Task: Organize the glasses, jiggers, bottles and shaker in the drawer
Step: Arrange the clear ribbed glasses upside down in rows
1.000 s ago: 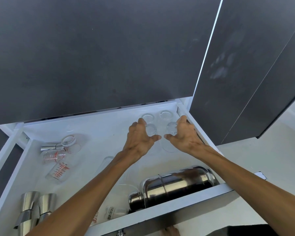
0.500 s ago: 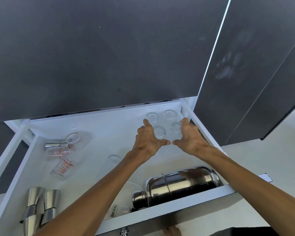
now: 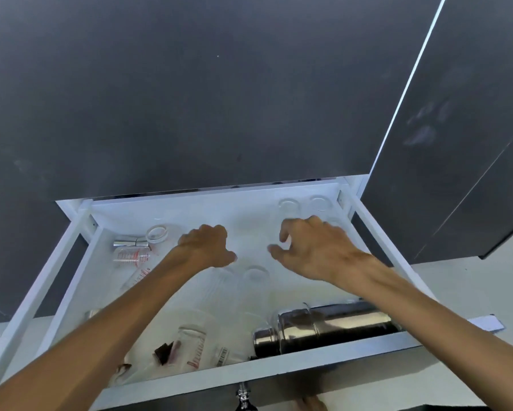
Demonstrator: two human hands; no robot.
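Lying at 6 o'clock against the white drawer's front wall [image 3: 338, 355], a steel cocktail shaker [image 3: 323, 327] rested on its side, cap toward 9. Left of it, at about 7, a clear bottle with red lettering [image 3: 196, 345] lay flat, a barcode sticker [image 3: 223, 356] beside it; a dark brown scrap [image 3: 163, 353] sat at its left end. Mid-drawer, two clear glasses [image 3: 255, 274] stood close together between the forearms, faint against the white floor. Left hand [image 3: 207, 250] hovered above the drawer centre, fingers curled under loosely, holding nothing. Right hand [image 3: 311, 250] hovered at 2 o'clock, well apart from the left, fingers half-curled and thumb out, empty. Toward 10 o'clock, two red-marked measuring glasses [image 3: 130, 256] lay on their sides, one partly hidden by the left forearm; just beyond them a steel jigger [image 3: 130, 242] lay flat, touching or nearly touching a clear glass [image 3: 157, 234]. At the far 1 o'clock corner, two small clear glasses [image 3: 289, 206] stood side by side, with more glass behind the right hand, count unclear. Dark cabinet fronts [image 3: 219, 99] rose beyond the drawer.
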